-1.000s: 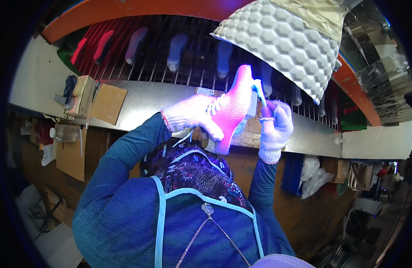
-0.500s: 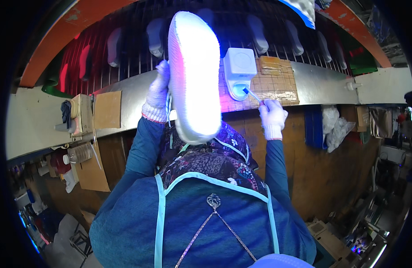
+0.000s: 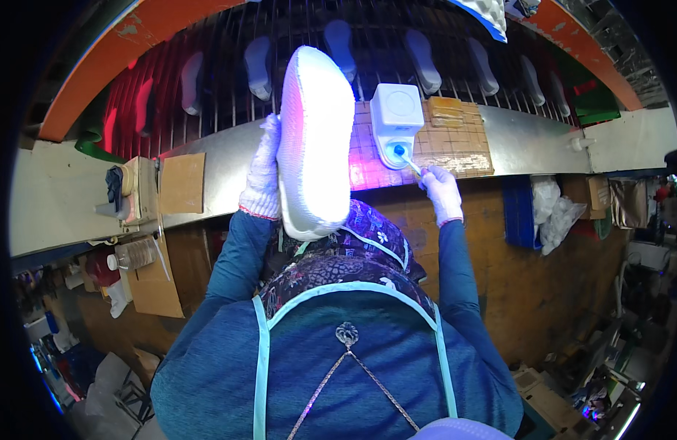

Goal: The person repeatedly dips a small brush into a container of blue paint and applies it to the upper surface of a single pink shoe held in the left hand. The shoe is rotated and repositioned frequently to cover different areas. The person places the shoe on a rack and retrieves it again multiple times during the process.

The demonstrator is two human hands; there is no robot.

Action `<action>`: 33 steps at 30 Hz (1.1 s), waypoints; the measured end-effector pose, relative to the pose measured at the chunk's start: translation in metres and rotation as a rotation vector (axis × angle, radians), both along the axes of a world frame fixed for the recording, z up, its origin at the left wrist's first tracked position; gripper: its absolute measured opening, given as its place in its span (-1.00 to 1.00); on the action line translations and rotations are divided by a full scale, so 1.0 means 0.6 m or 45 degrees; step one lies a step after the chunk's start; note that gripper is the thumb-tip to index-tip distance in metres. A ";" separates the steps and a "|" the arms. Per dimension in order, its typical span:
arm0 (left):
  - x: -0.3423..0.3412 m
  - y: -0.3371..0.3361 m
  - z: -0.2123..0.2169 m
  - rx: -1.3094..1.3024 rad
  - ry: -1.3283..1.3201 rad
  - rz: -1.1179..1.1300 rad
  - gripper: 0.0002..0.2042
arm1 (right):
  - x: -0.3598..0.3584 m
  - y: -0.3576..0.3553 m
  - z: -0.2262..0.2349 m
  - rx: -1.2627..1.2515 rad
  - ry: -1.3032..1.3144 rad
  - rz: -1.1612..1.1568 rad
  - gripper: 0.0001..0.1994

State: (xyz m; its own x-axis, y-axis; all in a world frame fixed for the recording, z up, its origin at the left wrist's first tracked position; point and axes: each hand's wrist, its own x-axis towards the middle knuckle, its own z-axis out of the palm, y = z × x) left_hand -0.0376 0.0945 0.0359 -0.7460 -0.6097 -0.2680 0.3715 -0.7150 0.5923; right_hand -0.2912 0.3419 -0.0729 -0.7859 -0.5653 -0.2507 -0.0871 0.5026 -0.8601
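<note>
A white knit shoe upper [image 3: 316, 147], bottom side facing me and brightly lit, stands lengthwise before my chest. My gloved left hand [image 3: 264, 169] is closed on its left side; most of the fingers are hidden behind it. To the right, my gloved right hand [image 3: 441, 189] pinches the handle of a small brush [image 3: 412, 166]. The brush's dark tip dips into the round cup at the front of a white plastic dispenser [image 3: 396, 110]. That dispenser sits on a taped cardboard sheet [image 3: 463, 150] at the bench edge.
Beyond the metal ledge [image 3: 225, 176], several soles or shoe parts [image 3: 423, 62] lie on a barred conveyor [image 3: 302, 29]. A cardboard piece [image 3: 182, 183] and a plastic bottle [image 3: 133, 254] are at left. A blue bin [image 3: 520, 211] with plastic bags [image 3: 555, 220] is at right.
The shoe upper has come slightly nearer and to the left, with my left hand. My right hand has moved left and a little nearer, and the brush tip now sits deeper in the cup.
</note>
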 end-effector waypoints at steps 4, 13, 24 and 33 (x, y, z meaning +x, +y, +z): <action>-0.025 0.008 0.024 -0.348 -0.123 0.042 -0.47 | 0.024 -0.022 0.079 -0.403 -0.285 0.015 -0.81; -0.060 0.026 0.095 -0.740 0.011 -0.012 -0.37 | 0.127 -0.084 0.292 -0.678 0.473 0.046 -0.81; -0.046 0.025 0.098 -0.890 -0.091 -0.060 -0.35 | 0.094 -0.149 0.313 -0.846 0.636 0.028 -0.84; -0.035 0.015 0.112 -0.903 -0.088 -0.151 -0.32 | 0.046 -0.180 0.357 -0.738 0.740 0.141 -0.81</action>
